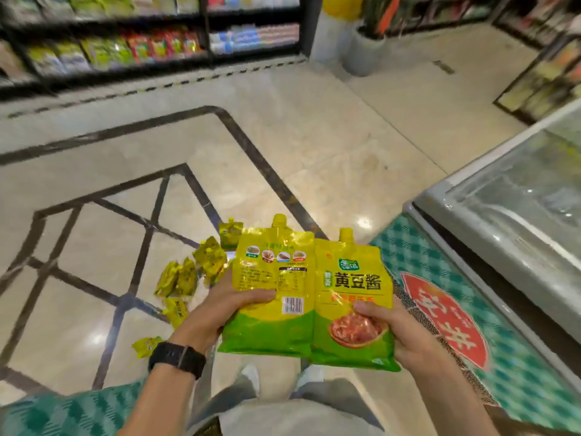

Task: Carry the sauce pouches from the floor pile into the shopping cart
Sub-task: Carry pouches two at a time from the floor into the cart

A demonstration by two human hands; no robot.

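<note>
Two yellow-and-green spouted sauce pouches are held side by side at waist height. My left hand point(232, 305), a black watch on its wrist, grips the left pouch point(270, 278), whose back with a barcode faces me. My right hand point(399, 332) grips the right pouch point(352, 297), front side up, thumb on its face. On the floor behind them lies a loose pile of several more pouches point(188, 278), spread to the left of my hands. No shopping cart shows in this view.
A chest freezer point(509, 215) with a glass lid stands at the right, a green checked mat point(456, 309) along its base. Stocked black shelves point(151, 48) line the far wall. A white planter point(361, 51) stands at the aisle corner. My shoes point(251, 377) show below.
</note>
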